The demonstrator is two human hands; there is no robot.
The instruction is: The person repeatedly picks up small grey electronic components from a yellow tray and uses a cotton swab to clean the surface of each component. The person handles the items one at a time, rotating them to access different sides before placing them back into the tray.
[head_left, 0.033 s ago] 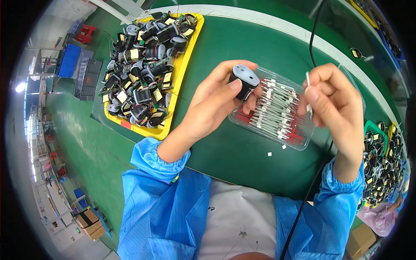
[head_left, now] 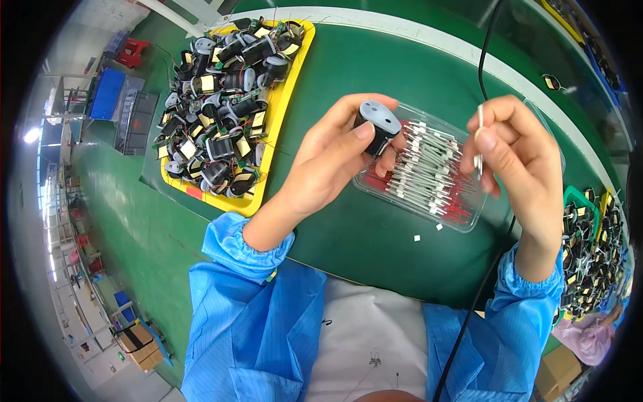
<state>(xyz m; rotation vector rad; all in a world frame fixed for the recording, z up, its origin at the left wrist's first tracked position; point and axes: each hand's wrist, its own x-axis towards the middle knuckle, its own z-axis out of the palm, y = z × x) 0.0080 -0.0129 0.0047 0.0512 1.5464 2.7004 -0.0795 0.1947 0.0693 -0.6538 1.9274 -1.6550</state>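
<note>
My left hand (head_left: 335, 151) is closed round a small black housing with a grey oval cap (head_left: 380, 116), cap side up. Its fingers wrap the far side, and the thumb presses the near side. Over the right end of a clear plastic box, my right hand (head_left: 516, 144) pinches a thin white wire-like strip (head_left: 480, 127) between thumb and fingers, upright and apart from the housing. Inside that clear box (head_left: 402, 207), below both hands, lie many pale grey sleeved wires (head_left: 429, 167) with red ends and small white tabs.
A yellow tray (head_left: 284, 100) heaped with similar black and grey assemblies stands at the left. Two white scraps (head_left: 416, 238) lie on the green mat before the clear box. A black cable (head_left: 483, 60) runs down the right side. Further right are more assemblies by a green tray (head_left: 580, 198).
My right hand has shifted very slightly, and the white strip in it has tipped a little. The left hand and the housing look unmoved.
</note>
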